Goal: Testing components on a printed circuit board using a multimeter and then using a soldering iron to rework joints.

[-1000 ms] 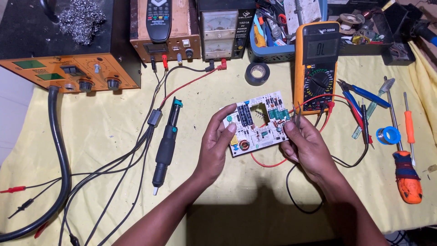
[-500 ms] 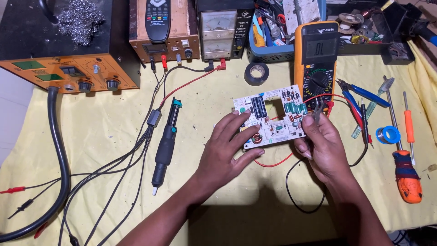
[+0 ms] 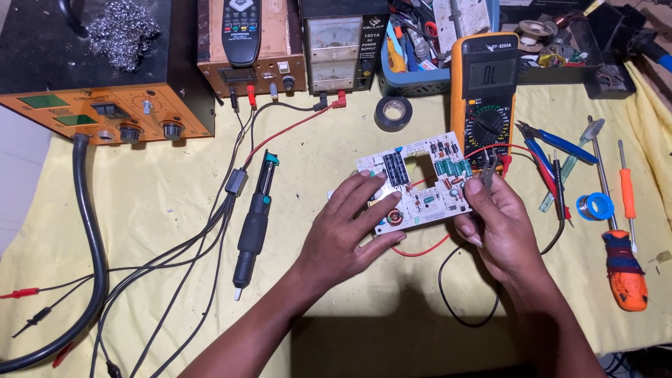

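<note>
A view from above onto a workbench covered with a wrinkled pale yellow cloth (image 3: pixel 175 210). Near the middle, two bare hands hold a white rectangular circuit board (image 3: pixel 420 183) just above the cloth, tilted slightly, with a square notch cut from its top edge. Its surface is crowded with small parts: a black ribbed block, a cluster of teal cylinders, a copper-wound ring near the lower left corner, and tiny red and orange components.

The left hand (image 3: pixel 350 231) grips the board's left end, thumb under the lower edge and fingers spread over the top face. The right hand (image 3: pixel 497 224) is curled at the board's right end, pinching a pair of thin metal probe tips (image 3: pixel 488 164) between thumb and forefinger; the tips stick up just beside the board's right edge. Red and black leads loop over the cloth under the hands.

Directly behind the board stands an orange-cased digital multimeter (image 3: pixel 484 91) with a grey screen and a black round dial. Left of it lies a roll of black tape (image 3: pixel 393 112). A black soldering iron with a teal collar (image 3: pixel 253 224) lies on the cloth to the left, well apart from the hands. To the right lie blue-handled pliers (image 3: pixel 553 140) and an orange-handled screwdriver (image 3: pixel 623 266). At the back left sits an orange-fronted black box with knobs (image 3: pixel 105 119), with a wad of steel wool (image 3: pixel 122 31) on top.
</note>
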